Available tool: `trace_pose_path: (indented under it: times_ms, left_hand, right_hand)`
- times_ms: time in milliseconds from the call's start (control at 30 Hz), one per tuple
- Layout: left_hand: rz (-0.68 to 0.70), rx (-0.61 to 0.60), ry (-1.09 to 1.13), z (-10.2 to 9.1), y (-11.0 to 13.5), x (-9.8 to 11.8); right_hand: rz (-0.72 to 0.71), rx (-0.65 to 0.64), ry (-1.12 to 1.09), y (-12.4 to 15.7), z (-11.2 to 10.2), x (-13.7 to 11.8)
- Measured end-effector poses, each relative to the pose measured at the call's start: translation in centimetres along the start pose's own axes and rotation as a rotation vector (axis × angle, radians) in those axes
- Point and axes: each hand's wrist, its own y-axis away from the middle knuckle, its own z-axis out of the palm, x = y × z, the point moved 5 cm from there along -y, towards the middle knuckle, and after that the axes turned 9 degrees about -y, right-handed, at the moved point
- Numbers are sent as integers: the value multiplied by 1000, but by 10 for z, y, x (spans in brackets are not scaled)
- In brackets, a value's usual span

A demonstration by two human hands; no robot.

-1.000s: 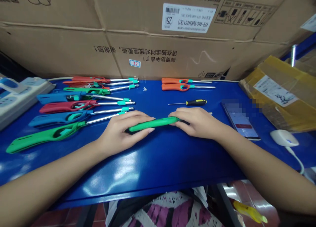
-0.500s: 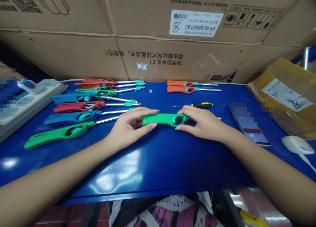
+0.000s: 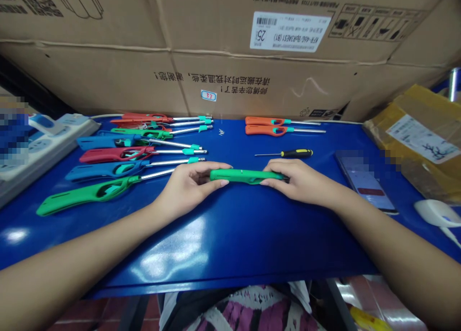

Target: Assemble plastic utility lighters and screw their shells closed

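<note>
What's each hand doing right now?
Left hand: closed, holding one end of a green lighter.
Right hand: closed, holding the green lighter nearer its other end.

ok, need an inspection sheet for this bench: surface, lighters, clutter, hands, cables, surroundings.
Surface: glossy blue tabletop, reflecting light.
Lighters: green lighter held; mixed-colour lighters rowed at left; two orange lighters at back.
Clutter: screwdriver right of centre; phone, white gadget at right; power strip at left; tiny pale bits near back.
Hands: left hand pinches held lighter's handle end; right hand grips its front.
Cables: white cable at power strip; white cord from white gadget.
Surroundings: cardboard box behind, taped parcel at right.
</note>
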Motion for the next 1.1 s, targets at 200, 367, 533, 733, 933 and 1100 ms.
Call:
trace_pose_path:
  times_ms: [200,367,533,733,933,1100]
  left_hand:
    - [64,33,-136,-1,3,5]
    - [152,4,-231,-2,3,12]
    - [229,-22,-283,-1,5,19]
    - [87,-38,-168,3,2,10]
    - [30,5,-103,1,-2,-3]
    - [122,-23,-228,0,-2,-1]
  right_hand:
    - [-25,14,114,3,-2,-5]
    - [-35,25,56,2,-2,-11]
    - [7,-87,47,3,8,-12]
    - [97,-45,102,3,7,-4]
    - [189,-14,187,2,2,3]
    - [135,-4,191,1,0,4]
